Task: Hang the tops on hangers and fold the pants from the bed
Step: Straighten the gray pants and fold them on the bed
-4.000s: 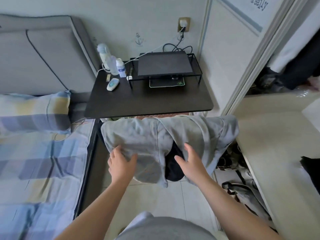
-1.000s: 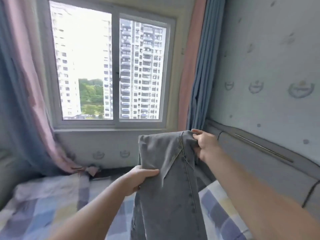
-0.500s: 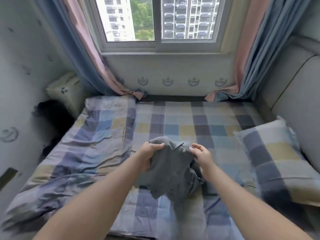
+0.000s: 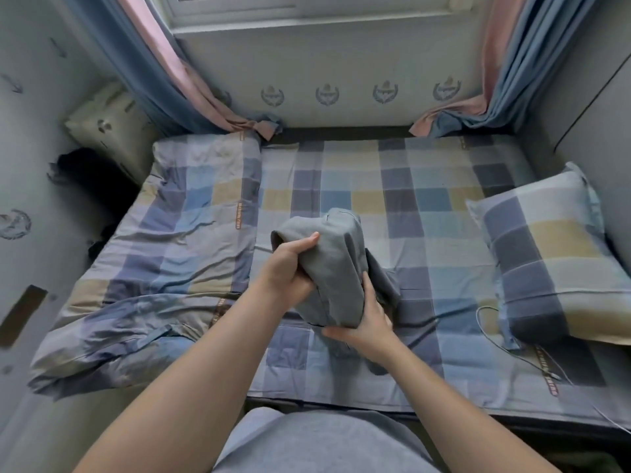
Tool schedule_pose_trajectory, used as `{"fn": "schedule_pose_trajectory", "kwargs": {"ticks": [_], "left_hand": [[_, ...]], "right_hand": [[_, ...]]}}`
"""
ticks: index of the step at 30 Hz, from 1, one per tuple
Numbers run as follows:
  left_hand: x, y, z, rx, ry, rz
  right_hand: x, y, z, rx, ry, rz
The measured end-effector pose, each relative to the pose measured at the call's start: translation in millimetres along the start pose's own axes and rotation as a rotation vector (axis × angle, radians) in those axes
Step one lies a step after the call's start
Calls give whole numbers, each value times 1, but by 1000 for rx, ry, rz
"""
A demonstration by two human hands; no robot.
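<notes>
Grey jeans [image 4: 336, 264], bunched into a thick fold, are held above the bed [image 4: 426, 213]. The left hand [image 4: 288, 268] is curled round their far edge and the right hand [image 4: 370, 324] is clasped under the near end. Risk: the loose layer hanging beside the right hand may slip, so the fold could be undone if the grip is relaxed early.
</notes>
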State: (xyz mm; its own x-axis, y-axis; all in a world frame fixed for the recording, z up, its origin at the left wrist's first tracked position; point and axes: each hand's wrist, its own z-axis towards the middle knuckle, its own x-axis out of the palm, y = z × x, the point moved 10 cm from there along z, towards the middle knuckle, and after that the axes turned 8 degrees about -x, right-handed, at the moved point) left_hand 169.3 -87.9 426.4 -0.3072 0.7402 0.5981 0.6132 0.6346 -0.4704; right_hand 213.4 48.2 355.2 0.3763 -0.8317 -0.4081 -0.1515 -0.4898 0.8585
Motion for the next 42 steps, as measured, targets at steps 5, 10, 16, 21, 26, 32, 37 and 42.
{"fn": "schedule_pose_trajectory", "kwargs": {"ticks": [5, 10, 16, 21, 26, 32, 37, 42], "left_hand": [[6, -11, 7, 47, -24, -38], [-41, -45, 5, 99, -392, 365], [-34, -72, -4, 414, -474, 1176], [0, -10, 9, 219, 71, 1399], [6, 6, 6, 363, 163, 1128], [2, -46, 0, 466, 98, 953], [-5, -64, 2, 442, 21, 1206], [-3, -38, 10, 292, 10, 1445]], "right_hand": [[-38, -7, 13, -83, -281, 166], [-71, -2, 23, -151, -364, 186], [-81, 60, 27, -368, -210, -107], [-64, 113, 18, -532, -128, -82], [-66, 135, 17, -558, -185, 108], [-75, 98, 31, -327, -68, -46], [-123, 98, 32, -329, -317, 152], [-141, 161, 26, -520, -351, 84]]}}
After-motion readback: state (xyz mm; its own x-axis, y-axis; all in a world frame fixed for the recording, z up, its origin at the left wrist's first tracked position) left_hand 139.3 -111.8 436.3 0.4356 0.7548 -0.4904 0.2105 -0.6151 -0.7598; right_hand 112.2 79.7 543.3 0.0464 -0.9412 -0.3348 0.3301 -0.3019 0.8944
